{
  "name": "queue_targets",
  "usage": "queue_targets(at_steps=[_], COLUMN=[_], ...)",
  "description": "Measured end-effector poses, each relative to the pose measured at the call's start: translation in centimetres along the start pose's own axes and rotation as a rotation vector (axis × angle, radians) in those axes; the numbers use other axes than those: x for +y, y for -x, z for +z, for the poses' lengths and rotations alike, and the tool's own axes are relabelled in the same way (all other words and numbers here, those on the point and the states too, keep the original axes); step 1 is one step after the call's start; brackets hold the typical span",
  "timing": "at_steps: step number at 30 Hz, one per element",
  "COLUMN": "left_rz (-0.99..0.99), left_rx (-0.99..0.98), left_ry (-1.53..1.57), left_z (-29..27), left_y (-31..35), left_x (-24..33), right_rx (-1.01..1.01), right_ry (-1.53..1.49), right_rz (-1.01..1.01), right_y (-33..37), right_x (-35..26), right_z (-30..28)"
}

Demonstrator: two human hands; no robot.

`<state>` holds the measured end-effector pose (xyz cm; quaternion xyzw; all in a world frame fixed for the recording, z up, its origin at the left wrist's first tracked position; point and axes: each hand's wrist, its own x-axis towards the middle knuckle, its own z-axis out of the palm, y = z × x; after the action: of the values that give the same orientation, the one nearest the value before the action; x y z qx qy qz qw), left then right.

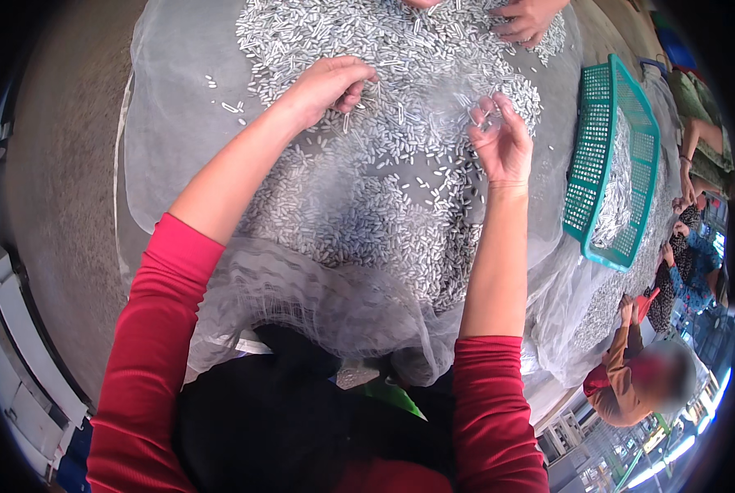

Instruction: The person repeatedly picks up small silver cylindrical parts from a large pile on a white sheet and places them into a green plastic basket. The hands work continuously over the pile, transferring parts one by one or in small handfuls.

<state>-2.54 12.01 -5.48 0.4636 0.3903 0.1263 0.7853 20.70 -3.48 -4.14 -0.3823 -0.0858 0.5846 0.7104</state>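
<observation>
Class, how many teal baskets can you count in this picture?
1. The teal basket is to the right of the person's right hand and the small silvery pieces. Others may be hidden.

Technician: Taking the teal basket (pixel 591 148) as reference, list all obscured items.

Operator: Left of the basket, the right hand (pixel 503 144) is blurred at the fingertips; its grip cannot be verified. Farther left, the left hand (pixel 335 89) curls inward, concealing its palm.

Technician: State cut-off items.

Operator: Above and left of the basket, a co-worker's hand (pixel 528 20) meets the upper edge; the arm is cut off.

Technician: State other limits.

Operator: Well left of the basket, some small metal pieces (pixel 335 185) are smeared. Below and right of it, a person's head (pixel 663 374) is blurred.
</observation>
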Motion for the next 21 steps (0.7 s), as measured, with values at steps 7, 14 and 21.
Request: queue_targets(at_steps=[7,14,21], left_rz=[0.031,0.055,0.104], left_rx=[0.027,-0.014,-0.041], left_ry=[-0.164,-0.384,-0.499], left_z=[1.6,3.4,5.4], left_y=[-0.8,-1.7,-2.8], left_x=[0.0,-0.5,-0.4], right_rx=[0.421,0.392,0.189], right_ry=[1.818,1.486,0.085], right_rz=[-0.291,-0.164,-0.04], right_y=[-2.9,-2.8,2.3], right_x=[0.7,0.2,-1.8], right_z=[-1.0,0.3,-1.9])
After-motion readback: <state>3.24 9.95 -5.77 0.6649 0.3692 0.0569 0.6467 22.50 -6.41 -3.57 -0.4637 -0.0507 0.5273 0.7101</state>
